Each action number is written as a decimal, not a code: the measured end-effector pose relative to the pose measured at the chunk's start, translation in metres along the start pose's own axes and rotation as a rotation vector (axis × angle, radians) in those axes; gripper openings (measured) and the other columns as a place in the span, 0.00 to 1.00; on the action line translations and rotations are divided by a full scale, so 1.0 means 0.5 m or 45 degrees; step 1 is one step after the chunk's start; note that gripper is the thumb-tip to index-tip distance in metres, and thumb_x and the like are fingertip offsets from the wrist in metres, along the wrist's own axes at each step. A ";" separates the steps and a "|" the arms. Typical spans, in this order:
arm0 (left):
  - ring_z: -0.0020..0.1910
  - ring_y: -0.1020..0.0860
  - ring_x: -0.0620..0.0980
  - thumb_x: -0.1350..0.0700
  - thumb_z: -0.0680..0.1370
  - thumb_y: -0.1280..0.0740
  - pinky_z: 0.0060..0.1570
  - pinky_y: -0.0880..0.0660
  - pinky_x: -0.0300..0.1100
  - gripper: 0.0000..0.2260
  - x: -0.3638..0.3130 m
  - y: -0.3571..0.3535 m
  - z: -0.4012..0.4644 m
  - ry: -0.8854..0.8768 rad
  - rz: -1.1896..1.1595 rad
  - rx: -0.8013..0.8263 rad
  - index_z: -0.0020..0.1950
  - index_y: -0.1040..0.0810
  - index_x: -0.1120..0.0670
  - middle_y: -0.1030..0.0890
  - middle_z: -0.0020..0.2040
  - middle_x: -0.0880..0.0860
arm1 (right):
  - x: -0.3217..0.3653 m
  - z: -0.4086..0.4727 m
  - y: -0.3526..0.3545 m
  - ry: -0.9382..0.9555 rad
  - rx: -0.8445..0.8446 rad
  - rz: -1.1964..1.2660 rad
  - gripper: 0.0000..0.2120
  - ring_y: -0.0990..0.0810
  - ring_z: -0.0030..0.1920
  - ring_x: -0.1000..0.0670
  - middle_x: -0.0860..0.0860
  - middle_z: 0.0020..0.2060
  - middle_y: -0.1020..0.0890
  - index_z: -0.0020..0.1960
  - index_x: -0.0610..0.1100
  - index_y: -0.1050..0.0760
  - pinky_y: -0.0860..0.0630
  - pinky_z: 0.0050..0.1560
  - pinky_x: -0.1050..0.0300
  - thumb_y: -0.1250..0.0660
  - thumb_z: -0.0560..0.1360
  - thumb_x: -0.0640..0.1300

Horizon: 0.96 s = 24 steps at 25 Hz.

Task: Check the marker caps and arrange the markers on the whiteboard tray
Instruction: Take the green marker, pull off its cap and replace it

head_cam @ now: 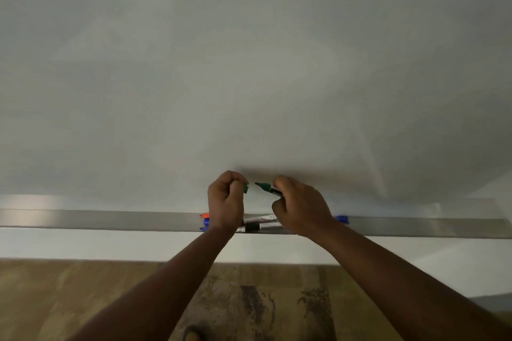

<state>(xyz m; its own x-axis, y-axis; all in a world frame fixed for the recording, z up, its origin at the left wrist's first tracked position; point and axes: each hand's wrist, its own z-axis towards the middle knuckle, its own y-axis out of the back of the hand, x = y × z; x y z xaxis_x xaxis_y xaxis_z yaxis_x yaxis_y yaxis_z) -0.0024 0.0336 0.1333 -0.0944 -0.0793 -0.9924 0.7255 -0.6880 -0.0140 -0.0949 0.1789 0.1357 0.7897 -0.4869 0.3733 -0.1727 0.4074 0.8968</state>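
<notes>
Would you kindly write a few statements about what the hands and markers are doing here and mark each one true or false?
1. The green marker is uncapped, its tip showing. True.
2. The left hand holds the green cap. True.
3. The right hand is empty. False: it grips the green marker's barrel.
4. The cap is pressed onto the marker. False: a gap separates them.
5. Other markers lie on the tray below the hands. True.

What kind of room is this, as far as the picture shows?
Probably a classroom or meeting room. A large whiteboard fills the wall, its metal tray holds several markers, and the floor below looks like wood.
</notes>
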 end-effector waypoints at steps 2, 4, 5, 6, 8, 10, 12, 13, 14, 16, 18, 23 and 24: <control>0.35 0.27 0.47 0.65 0.72 0.43 0.36 0.29 0.40 0.10 -0.013 0.004 0.002 -0.041 -0.033 -0.016 0.38 0.21 0.61 0.24 0.34 0.53 | 0.016 0.008 0.011 0.006 -0.006 -0.009 0.10 0.29 0.33 0.46 0.50 0.38 0.23 0.52 0.47 0.31 0.30 0.31 0.53 0.38 0.71 0.42; 0.36 0.27 0.47 0.65 0.72 0.43 0.37 0.30 0.42 0.11 -0.017 0.006 0.003 -0.039 -0.054 -0.029 0.39 0.21 0.61 0.24 0.34 0.53 | 0.030 0.011 0.016 0.009 -0.002 -0.028 0.11 0.27 0.34 0.44 0.50 0.39 0.22 0.53 0.47 0.30 0.28 0.32 0.53 0.39 0.71 0.42; 0.35 0.28 0.47 0.65 0.72 0.43 0.37 0.30 0.42 0.11 -0.018 0.007 0.003 -0.034 -0.057 -0.032 0.39 0.21 0.61 0.24 0.34 0.52 | 0.036 0.012 0.018 0.013 0.007 -0.030 0.11 0.26 0.35 0.44 0.50 0.40 0.22 0.53 0.47 0.30 0.28 0.32 0.52 0.39 0.71 0.42; 0.35 0.28 0.47 0.64 0.72 0.43 0.37 0.30 0.42 0.11 -0.020 0.010 0.002 -0.031 -0.053 -0.030 0.39 0.21 0.60 0.24 0.34 0.51 | 0.043 0.014 0.020 0.019 0.019 -0.024 0.11 0.26 0.35 0.43 0.50 0.40 0.21 0.53 0.47 0.30 0.27 0.33 0.52 0.40 0.70 0.42; 0.36 0.28 0.47 0.64 0.72 0.43 0.37 0.30 0.43 0.11 -0.021 0.014 0.000 -0.036 -0.030 -0.024 0.39 0.21 0.59 0.24 0.34 0.51 | 0.051 0.017 0.022 0.025 0.033 -0.016 0.11 0.26 0.35 0.42 0.49 0.40 0.21 0.52 0.47 0.30 0.26 0.33 0.51 0.40 0.70 0.42; 0.37 0.27 0.49 0.64 0.72 0.43 0.39 0.30 0.45 0.11 -0.020 0.018 -0.001 -0.048 0.000 -0.022 0.40 0.21 0.60 0.24 0.35 0.55 | 0.056 0.019 0.026 0.023 0.037 -0.024 0.11 0.27 0.35 0.42 0.49 0.40 0.21 0.51 0.46 0.31 0.27 0.33 0.52 0.41 0.69 0.42; 0.37 0.27 0.49 0.64 0.72 0.43 0.39 0.29 0.45 0.10 -0.022 0.021 -0.001 -0.060 0.016 -0.027 0.41 0.22 0.60 0.23 0.36 0.57 | 0.060 0.021 0.028 0.014 0.041 -0.035 0.10 0.30 0.34 0.43 0.49 0.39 0.22 0.50 0.46 0.32 0.28 0.32 0.53 0.41 0.68 0.42; 0.37 0.27 0.49 0.64 0.72 0.43 0.39 0.29 0.45 0.10 -0.023 0.022 -0.002 -0.062 0.015 -0.025 0.41 0.22 0.60 0.23 0.36 0.56 | 0.064 0.022 0.029 0.011 0.044 -0.042 0.10 0.31 0.34 0.44 0.50 0.39 0.22 0.50 0.46 0.32 0.29 0.32 0.53 0.41 0.69 0.42; 0.36 0.27 0.48 0.64 0.72 0.43 0.38 0.29 0.43 0.10 -0.024 0.022 -0.003 -0.064 0.014 -0.015 0.41 0.21 0.60 0.23 0.36 0.55 | 0.068 0.024 0.029 0.012 0.049 -0.049 0.09 0.31 0.34 0.44 0.50 0.39 0.22 0.50 0.46 0.32 0.29 0.32 0.53 0.41 0.69 0.42; 0.33 0.29 0.46 0.63 0.73 0.42 0.34 0.31 0.40 0.10 -0.024 0.022 -0.006 -0.063 0.073 0.036 0.42 0.21 0.59 0.24 0.34 0.52 | 0.075 0.026 0.028 0.006 0.075 -0.045 0.08 0.28 0.36 0.44 0.50 0.41 0.21 0.50 0.46 0.31 0.31 0.32 0.53 0.40 0.71 0.42; 0.31 0.27 0.47 0.62 0.76 0.40 0.32 0.30 0.42 0.10 -0.022 0.024 -0.005 0.001 0.186 0.122 0.43 0.19 0.56 0.22 0.33 0.53 | 0.079 0.027 0.025 -0.020 0.123 -0.038 0.06 0.24 0.40 0.44 0.50 0.42 0.21 0.50 0.46 0.30 0.32 0.34 0.53 0.41 0.73 0.42; 0.39 0.19 0.50 0.61 0.77 0.30 0.47 0.19 0.52 0.04 -0.049 0.040 0.038 0.374 0.326 0.619 0.46 0.15 0.57 0.14 0.41 0.57 | 0.070 0.025 0.022 -0.167 0.159 -0.170 0.19 0.23 0.37 0.49 0.54 0.36 0.21 0.43 0.51 0.28 0.28 0.35 0.55 0.42 0.71 0.66; 0.39 0.19 0.52 0.61 0.76 0.28 0.45 0.20 0.50 0.02 -0.058 0.044 0.049 0.419 0.387 0.708 0.46 0.15 0.58 0.14 0.42 0.58 | 0.072 0.026 0.022 -0.187 0.175 -0.194 0.22 0.23 0.35 0.50 0.55 0.33 0.22 0.41 0.52 0.28 0.29 0.34 0.55 0.43 0.69 0.70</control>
<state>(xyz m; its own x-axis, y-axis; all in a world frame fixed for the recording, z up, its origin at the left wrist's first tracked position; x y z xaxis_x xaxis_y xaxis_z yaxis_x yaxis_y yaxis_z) -0.0006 0.0030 0.1647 0.3310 -0.1644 -0.9292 0.2236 -0.9430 0.2464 -0.0761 0.1559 0.1619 0.7202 -0.6461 0.2529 -0.1445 0.2168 0.9655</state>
